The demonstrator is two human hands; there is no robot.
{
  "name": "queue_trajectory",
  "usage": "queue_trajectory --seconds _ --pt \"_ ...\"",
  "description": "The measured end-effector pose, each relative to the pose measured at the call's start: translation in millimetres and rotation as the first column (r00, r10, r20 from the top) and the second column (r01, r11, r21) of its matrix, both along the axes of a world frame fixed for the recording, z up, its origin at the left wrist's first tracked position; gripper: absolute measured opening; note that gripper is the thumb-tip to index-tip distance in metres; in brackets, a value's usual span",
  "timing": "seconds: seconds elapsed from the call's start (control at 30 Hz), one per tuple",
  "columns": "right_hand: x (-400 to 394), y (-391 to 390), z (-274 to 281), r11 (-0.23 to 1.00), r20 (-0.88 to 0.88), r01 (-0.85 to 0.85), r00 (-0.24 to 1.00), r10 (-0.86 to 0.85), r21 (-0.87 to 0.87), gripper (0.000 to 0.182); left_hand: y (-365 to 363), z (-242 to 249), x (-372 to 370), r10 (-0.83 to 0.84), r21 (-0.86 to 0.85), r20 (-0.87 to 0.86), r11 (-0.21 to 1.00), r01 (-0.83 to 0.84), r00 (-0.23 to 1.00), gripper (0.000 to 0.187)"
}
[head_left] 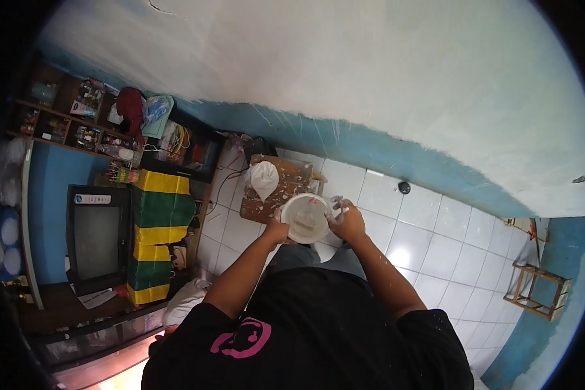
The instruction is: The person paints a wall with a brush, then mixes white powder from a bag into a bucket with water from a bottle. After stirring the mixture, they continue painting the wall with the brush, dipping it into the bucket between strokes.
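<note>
A round, whitish plastic tub [297, 233] is held in front of my body, its open top facing up toward me. My left hand [277, 229] is closed on the tub's left rim. On the opposite side, my right hand [348, 222] grips the right rim, and its fingers are smeared with white. A small red mark shows near the far edge of the tub. Just beyond lies a white plastic bag [264, 179], gathered to a point, on a low wooden table [257, 209] spattered with white.
White floor tiles [406, 227] stretch to the right, with a small black round object [404, 188] near the wall. A wooden stool frame [538, 290] lies farther right. On the left stand a television [98, 240], a green-and-yellow cloth [162, 208] and crowded shelves [65, 117].
</note>
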State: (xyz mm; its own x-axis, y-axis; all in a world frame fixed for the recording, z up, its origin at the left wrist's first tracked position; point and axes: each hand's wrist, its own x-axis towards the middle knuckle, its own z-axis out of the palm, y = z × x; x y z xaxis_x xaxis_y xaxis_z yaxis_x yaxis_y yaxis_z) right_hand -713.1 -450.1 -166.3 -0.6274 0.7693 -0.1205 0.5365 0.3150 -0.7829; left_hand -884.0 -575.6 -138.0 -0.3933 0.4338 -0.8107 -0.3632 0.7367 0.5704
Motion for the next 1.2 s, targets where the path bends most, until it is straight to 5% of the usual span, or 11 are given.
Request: queue_trajectory --seconds 0.13,0.37,0.47,0.67,0.8,0.97,1.07,1.2 --pt "-47.3 -8.1 -21.4 0.990 0.083 -0.097 0.991 0.106 -0.104 0.046 -18.8 -30.4 -52.7 -0.058 -0.005 0.054 0.998 0.059 0.997 0.068" --pt "-143.0 -51.2 -83.1 0.956 0.315 0.169 0.945 -0.088 -0.241 0.046 -28.2 -90.1 -150.9 -0.171 -0.045 0.169 0.982 0.181 0.971 0.059" --pt "-172.9 -59.6 -76.7 0.942 0.355 0.253 0.920 -0.164 -0.222 0.044 -25.1 -126.2 -188.0 -0.382 -0.131 0.011 0.916 0.380 0.924 0.060" --pt "-192.9 -63.8 -74.2 0.901 0.392 0.408 0.860 -0.327 -0.145 0.042 6.6 -167.6 -248.9 -0.489 -0.117 -0.491 0.857 0.502 0.720 0.042" --pt "-189.4 -63.5 -84.6 0.886 0.301 0.448 0.867 -0.398 -0.117 0.042 33.7 -171.9 -251.6 -0.508 -0.201 -0.473 0.857 0.474 0.719 0.034" --pt "-188.5 -52.7 -100.1 0.910 0.244 0.395 0.902 -0.357 -0.129 0.036 37.9 -256.8 -245.8 -0.486 -0.252 -0.653 0.862 0.440 0.580 0.035" --pt "-198.8 -37.6 -90.3 0.929 0.296 0.357 0.901 -0.316 -0.094 0.035 43.1 -246.4 -254.1 -0.483 -0.185 -0.527 0.868 0.460 0.699 0.036" --pt "-201.8 -35.3 -100.0 0.893 0.180 0.433 0.895 -0.408 -0.126 0.032 39.1 -238.6 -263.1 -0.458 -0.126 -0.589 0.866 0.484 0.666 0.032"
